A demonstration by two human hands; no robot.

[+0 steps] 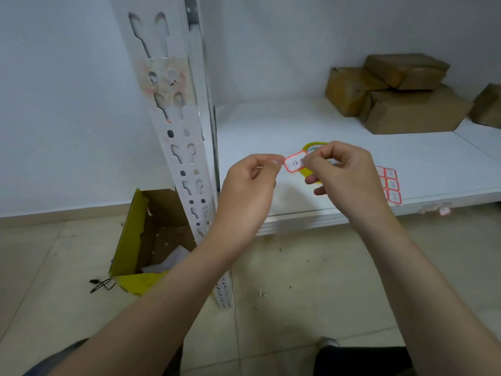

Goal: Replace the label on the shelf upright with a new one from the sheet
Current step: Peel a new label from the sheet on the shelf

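A small white label with a red border [295, 163] hangs in the air between my hands, above the shelf's front. My left hand [252, 183] pinches its left edge with thumb and forefinger. My right hand [344, 175] pinches its right edge. The label sheet [390, 184], with red-bordered labels, lies on the white shelf [271, 137] behind my right hand. The white slotted shelf upright [176, 126] stands to the left, with a patch of pale, torn label residue [165, 80] high up on it.
A yellow tape roll [311, 147] lies on the shelf, partly hidden behind my right hand. Brown cardboard boxes [401, 96] are stacked at the shelf's back right. An open yellow-and-brown carton [146, 240] sits on the tiled floor beside the upright's foot, a black cord [101, 284] next to it.
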